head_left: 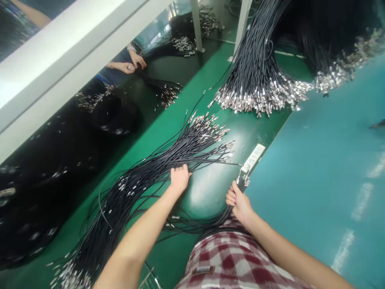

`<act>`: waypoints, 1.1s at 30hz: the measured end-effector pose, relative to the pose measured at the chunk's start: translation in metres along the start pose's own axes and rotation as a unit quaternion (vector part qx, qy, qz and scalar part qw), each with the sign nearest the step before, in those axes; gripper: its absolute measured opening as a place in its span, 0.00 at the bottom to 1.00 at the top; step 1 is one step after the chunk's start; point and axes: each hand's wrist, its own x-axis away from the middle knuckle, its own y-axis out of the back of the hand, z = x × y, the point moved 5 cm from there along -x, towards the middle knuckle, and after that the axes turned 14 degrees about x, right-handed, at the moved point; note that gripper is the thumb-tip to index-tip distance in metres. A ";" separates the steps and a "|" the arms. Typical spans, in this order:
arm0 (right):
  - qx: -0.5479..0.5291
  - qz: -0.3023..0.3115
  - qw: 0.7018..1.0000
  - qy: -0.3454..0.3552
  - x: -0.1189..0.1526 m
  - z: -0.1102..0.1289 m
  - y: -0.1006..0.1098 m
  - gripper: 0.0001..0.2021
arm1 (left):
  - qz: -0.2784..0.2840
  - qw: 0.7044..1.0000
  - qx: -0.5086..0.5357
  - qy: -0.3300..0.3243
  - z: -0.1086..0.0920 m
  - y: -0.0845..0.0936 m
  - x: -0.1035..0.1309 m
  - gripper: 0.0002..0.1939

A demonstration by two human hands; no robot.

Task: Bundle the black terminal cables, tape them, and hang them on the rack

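Note:
A long bundle of black cables (168, 154) with silvery metal ends lies across the green tabletop (207, 192). At its near side, close to the metal ends, my left hand (179, 178) has its fingers curled against the cables; what they grip is too small to make out. To the right, my right hand (239, 200) is closed round a smaller bunch of black cables (222, 218), whose metal ends stick out above the fist. These cables trail left in front of my body. A white label (254, 157) with printed characters is on the table's edge, just beyond the right hand.
Thick cable bundles (255, 80) hang over the table's far right part. A white frame bar (75, 52) crosses the upper left. Beyond it, another person's hands (132, 64) hold dark cables. Blue-green floor (315, 180) lies right of the table.

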 end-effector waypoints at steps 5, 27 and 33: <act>0.003 0.065 0.998 -0.014 0.010 0.004 -0.013 0.21 | 0.131 0.964 0.216 -0.084 0.002 0.042 0.027 0.19; 0.082 0.109 0.989 0.051 0.040 0.007 -0.011 0.17 | 0.181 0.857 0.480 -0.045 -0.054 -0.054 0.100 0.22; 0.149 0.054 0.984 0.083 0.036 0.009 -0.025 0.24 | 0.161 0.892 0.414 -0.080 -0.057 -0.048 0.106 0.19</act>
